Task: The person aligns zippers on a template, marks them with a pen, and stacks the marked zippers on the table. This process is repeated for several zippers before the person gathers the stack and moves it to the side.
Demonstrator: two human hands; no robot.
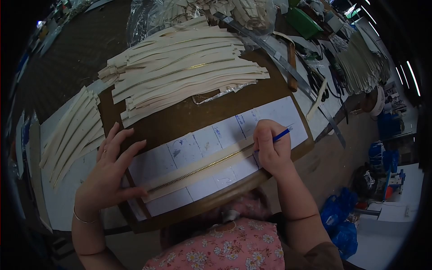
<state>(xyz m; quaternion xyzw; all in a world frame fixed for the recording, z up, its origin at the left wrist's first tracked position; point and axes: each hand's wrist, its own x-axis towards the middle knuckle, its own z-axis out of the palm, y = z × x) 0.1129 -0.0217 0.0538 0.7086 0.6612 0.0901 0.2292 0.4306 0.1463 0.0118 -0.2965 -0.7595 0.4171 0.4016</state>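
A cream zipper with gold teeth (202,167) lies straight across a white paper sheet (207,139) marked with lines and handwriting. At the zipper's left end, my left hand (114,166) has its fingers spread, the thumb touching the tape and the other fingers over the board. My right hand (272,146) is closed around a blue pen (281,135) at the zipper's right end. The pen's tip is hidden behind the fingers. Beneath the sheet is a brown board (180,119).
Beyond the sheet lies a pile of cream zippers (180,67). Another bundle of zippers (74,130) rests at the left. A long metal ruler (279,58) and a wooden-handled tool (292,67) lie at the right, near a green box (303,22).
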